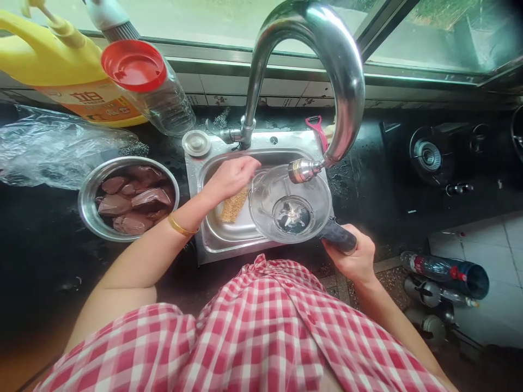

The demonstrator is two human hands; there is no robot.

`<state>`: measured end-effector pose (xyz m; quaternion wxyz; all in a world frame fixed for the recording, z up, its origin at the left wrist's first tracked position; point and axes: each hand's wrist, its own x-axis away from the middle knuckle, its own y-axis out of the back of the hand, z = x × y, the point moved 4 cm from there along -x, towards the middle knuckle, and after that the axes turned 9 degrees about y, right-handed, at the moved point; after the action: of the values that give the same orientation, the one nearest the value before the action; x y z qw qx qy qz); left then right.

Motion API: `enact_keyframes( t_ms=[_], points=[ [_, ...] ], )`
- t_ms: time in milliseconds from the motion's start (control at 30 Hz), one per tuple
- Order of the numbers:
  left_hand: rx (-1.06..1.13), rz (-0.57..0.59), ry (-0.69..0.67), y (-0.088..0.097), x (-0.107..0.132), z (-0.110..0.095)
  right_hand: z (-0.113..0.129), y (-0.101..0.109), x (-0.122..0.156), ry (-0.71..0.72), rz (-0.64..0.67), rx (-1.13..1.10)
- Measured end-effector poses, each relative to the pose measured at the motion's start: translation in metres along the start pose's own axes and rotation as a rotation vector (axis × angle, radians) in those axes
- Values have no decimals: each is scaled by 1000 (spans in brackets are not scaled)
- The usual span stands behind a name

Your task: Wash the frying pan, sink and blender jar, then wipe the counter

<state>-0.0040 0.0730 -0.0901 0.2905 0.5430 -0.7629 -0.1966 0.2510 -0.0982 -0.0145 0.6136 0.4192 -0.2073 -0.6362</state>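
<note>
My right hand [354,253] is wrapped round the black handle of a clear blender jug [261,209]. The jug is tilted over the right part of the steel sink [212,238], its mouth facing up and the star-shaped blades [292,215] visible at its bottom. Curled fingers of my left hand [239,173] are by the jug's left rim; what they hold, if anything, is hidden. Below that hand a gold-coloured scrubbing pad [233,207] lies in the sink. The tip of the curved chrome tap [347,98] hangs over the jug's upper edge.
Left of the sink stands a steel bowl [84,198] of dark reddish-brown meat pieces [133,223] in liquid. Behind it are a plastic bag [53,149], a yellow pump jug [81,100] and a red-lidded jar [171,109]. A pink peeler [316,128] lies behind the sink; a gas hob [427,153] is at right.
</note>
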Motion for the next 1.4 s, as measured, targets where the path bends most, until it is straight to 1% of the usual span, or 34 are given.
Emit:
enact_keyframes(
  t_ms=[67,133,200,233,300,400,467,500,600,633,700,767,867,967,1033,1100,1133,1200,1300,1400],
  points=[
    [-110,-41,100,-15,-15,25,0,2,3,-18,5,30],
    [-269,-4,182,-33,-28,47,1,3,4,-31,7,46],
    [-361,59,206,-46,-35,60,2,2,4,-38,-1,38],
    [-370,66,197,-49,-37,62,2,2,4,-40,-13,28],
    [-347,20,164,-45,-40,60,1,1,5,-42,-42,6],
    [-310,-72,124,-25,-46,53,-3,0,7,-59,-72,-13],
    [-294,-136,136,-6,-52,51,-6,0,11,-80,-83,-27],
    [-285,-189,151,6,-55,50,-8,0,14,-90,-91,-33],
    [-242,-404,197,42,-61,49,-16,1,24,-120,-113,-60],
    [-229,-458,209,51,-62,48,-19,0,28,-138,-118,-76],
    [-215,-504,239,61,-61,46,-26,-3,36,-200,-142,-135],
    [-222,-505,273,61,-58,46,-34,-6,44,-289,-184,-230],
    [-253,-472,285,47,-49,50,-42,-12,51,-389,-231,-369],
    [-262,-385,268,29,-42,56,-45,-16,54,-404,-230,-427],
    [-246,-320,259,20,-38,58,-47,-17,55,-398,-234,-435],
    [-204,-254,221,15,-31,51,-48,-19,58,-399,-232,-425],
    [-174,-224,181,14,-26,44,-48,-19,60,-398,-226,-414],
    [-107,-181,60,14,-11,23,-49,-19,67,-389,-209,-386],
    [-59,-161,-119,18,19,-12,-47,-15,76,-336,-204,-351],
    [-77,-138,-227,23,52,-44,-43,-11,82,-275,-201,-336]
  ],
)
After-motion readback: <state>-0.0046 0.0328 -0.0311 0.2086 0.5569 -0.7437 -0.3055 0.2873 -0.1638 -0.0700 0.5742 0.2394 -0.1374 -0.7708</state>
